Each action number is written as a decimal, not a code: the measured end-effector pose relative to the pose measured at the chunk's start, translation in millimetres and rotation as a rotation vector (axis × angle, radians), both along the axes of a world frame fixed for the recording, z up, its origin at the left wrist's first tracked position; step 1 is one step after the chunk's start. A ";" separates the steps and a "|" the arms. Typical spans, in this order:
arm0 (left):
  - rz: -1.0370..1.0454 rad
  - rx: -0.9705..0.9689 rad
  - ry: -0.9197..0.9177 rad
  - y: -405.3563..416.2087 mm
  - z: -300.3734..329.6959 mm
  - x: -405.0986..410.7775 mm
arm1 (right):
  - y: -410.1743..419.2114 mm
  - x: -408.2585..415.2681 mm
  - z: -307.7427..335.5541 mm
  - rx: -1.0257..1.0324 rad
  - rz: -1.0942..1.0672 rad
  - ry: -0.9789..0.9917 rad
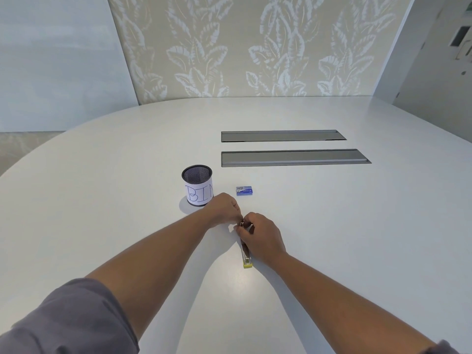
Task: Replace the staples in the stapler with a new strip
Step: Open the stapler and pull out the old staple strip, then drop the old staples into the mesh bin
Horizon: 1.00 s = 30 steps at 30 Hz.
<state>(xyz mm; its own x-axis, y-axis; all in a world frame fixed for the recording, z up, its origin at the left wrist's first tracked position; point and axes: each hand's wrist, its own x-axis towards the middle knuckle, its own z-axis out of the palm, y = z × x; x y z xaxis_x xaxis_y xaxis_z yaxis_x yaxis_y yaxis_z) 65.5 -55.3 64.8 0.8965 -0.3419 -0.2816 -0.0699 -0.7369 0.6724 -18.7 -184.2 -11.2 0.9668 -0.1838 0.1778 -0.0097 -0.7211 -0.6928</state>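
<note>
I see a white rounded table (332,226) with two grey hatches (293,158) set in it, leaf-patterned wall behind. A mesh cup (197,185) marked "BIN" and a small blue box (245,190) stand apart beyond my hands. The stapler (245,254) lies on the table, yellow end toward me. My right hand (260,236) curls over its far end; the left hand (224,209) pinches there too. What the fingers hold is hidden.
</note>
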 end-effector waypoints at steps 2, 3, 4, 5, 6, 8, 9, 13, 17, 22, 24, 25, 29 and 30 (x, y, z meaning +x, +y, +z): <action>0.009 -0.019 0.025 1.2 -0.8 1.3 | -0.1 -0.2 0.3 -0.003 0.006 0.001; 0.007 -0.029 0.036 1.9 -1.2 2.0 | -0.1 -0.3 0.6 -0.001 0.006 0.001; 0.000 -0.034 0.043 2.8 -1.3 2.3 | -0.2 -0.3 0.9 0.000 0.005 0.001; -0.012 -0.040 0.049 3.5 -1.3 2.5 | -0.2 -0.3 1.2 0.001 0.006 0.000; -0.029 -0.048 0.055 4.6 -1.3 2.2 | -0.2 -0.4 1.3 0.003 0.009 0.000; -0.058 -0.068 0.059 7.5 -1.1 2.5 | -0.3 -0.8 1.3 0.004 0.010 -0.002; -0.066 -0.086 0.057 9.8 -1.1 3.3 | -0.4 -1.0 1.3 0.003 0.009 -0.004; -0.094 -0.192 0.035 19.8 2.9 8.7 | -0.1 -0.9 1.2 0.009 0.006 -0.011; -0.112 -0.210 -0.118 25.5 21.0 13.7 | 0.4 -0.2 0.4 -0.004 0.002 -0.005; 0.057 -0.145 -0.463 39.7 48.5 33.0 | 0.5 0.2 0.3 -0.014 -0.004 0.004; 0.138 -0.006 -0.581 49.2 56.5 41.1 | 0.7 -0.3 0.7 -0.012 -0.004 0.005; 0.178 0.066 -0.609 53.5 58.2 44.5 | 0.8 -0.5 1.0 -0.011 -0.003 0.003; 0.261 0.230 -0.582 65.6 53.0 50.1 | 0.7 -2.0 2.8 -0.015 0.009 -0.006; 0.261 0.241 -0.572 67.6 50.8 50.4 | 0.6 -2.1 3.3 -0.013 0.010 -0.006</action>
